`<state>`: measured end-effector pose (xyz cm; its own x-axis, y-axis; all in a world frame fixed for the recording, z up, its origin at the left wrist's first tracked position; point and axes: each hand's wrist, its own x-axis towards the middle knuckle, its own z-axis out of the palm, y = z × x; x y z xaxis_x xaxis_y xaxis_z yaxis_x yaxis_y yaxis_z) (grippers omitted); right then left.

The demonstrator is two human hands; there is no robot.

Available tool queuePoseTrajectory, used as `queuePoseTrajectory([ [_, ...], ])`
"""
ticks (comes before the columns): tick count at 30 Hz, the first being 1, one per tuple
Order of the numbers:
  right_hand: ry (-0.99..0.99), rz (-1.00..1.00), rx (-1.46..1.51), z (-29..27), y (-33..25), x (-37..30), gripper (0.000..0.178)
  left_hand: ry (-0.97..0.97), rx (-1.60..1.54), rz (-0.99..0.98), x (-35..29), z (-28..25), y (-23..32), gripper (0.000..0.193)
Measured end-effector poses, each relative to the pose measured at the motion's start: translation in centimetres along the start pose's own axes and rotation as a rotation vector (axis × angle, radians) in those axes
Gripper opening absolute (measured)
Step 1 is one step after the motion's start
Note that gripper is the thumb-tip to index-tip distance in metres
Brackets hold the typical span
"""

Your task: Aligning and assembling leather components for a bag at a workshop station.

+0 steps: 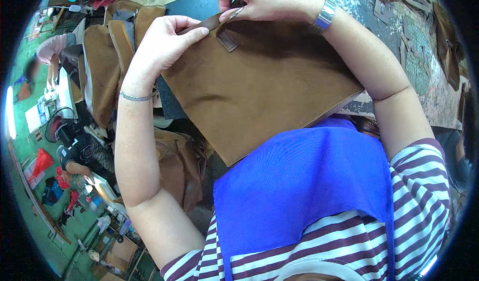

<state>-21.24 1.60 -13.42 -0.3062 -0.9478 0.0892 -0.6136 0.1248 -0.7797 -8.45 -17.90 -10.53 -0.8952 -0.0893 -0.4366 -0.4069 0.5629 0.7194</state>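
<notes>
A large brown suede leather piece [264, 86] lies across the work surface and reaches down to my blue apron. My left hand [167, 39] is closed at its far left corner, thumb on top, pinching the leather's edge. Just to the right, my right hand [252, 1] pinches a narrow dark brown leather strap [223, 30] at the far edge. The strap bends over, and its stitched, squared end rests on the suede. The tips of some fingers are hidden behind the leather and the strap.
Brown leather bag pieces [102, 64] are stacked to the left, with more brown leather [177, 161] below them. Dark leather offcuts [411, 46] lie on the worn table [344, 41] at right. Co-workers [82, 153] and a fan [57, 129] are farther left.
</notes>
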Motion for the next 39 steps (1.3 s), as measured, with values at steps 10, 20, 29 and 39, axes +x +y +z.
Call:
queuePoseTrajectory([
  [10,-0.050,0.063,0.059,-0.3,-0.7,-0.1,0.020,0.132,0.006,0.167,0.2,2.0,-0.4,0.033],
  [20,-0.027,0.021,-0.008,-0.6,-0.7,-0.4,0.020,0.176,-0.156,0.217,0.2,2.8,-0.5,0.032],
  [29,-0.094,-0.023,-0.238,-3.5,-3.0,-0.1,0.018,0.115,0.029,0.466,-0.1,2.7,-1.5,0.013],
  [39,-0.324,-0.026,-0.261,-4.5,-1.6,3.7,0.027,0.169,-0.296,0.234,1.1,2.9,-2.4,0.033],
])
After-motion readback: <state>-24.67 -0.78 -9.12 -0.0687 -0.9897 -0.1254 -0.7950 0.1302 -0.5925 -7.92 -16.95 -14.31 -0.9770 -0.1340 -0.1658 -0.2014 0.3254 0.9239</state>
